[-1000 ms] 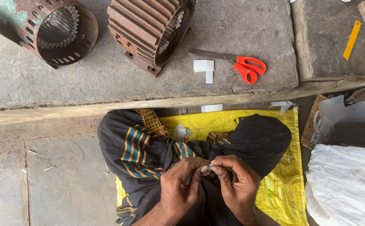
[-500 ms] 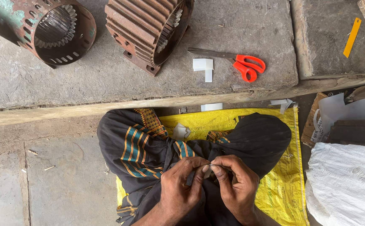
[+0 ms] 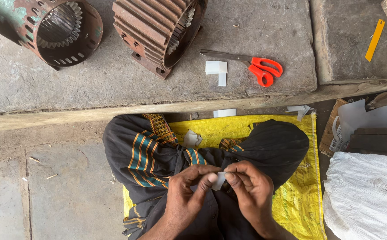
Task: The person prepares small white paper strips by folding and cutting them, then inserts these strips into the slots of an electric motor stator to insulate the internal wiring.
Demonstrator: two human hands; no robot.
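Note:
My left hand (image 3: 189, 191) and my right hand (image 3: 249, 191) meet over my lap, both pinching a small white strip of paper (image 3: 219, 181) between thumbs and fingertips. I sit cross-legged in dark clothes with striped trim on a yellow woven sack (image 3: 300, 200). More folded white paper pieces (image 3: 192, 138) lie on the sack between my knees. On the concrete slab (image 3: 113, 84) ahead lie orange-handled scissors (image 3: 260, 69) and cut white paper pieces (image 3: 216, 70).
Two rusty motor stator housings stand on the slab, one (image 3: 55, 29) at far left, one (image 3: 158, 31) beside it. A yellow strip (image 3: 375, 40) lies at the upper right. A white sack (image 3: 367, 195) and cardboard with paper sheets (image 3: 358, 122) sit at my right.
My fingers have shifted slightly on the white strip; both hands stay together over my lap. Nothing else has moved.

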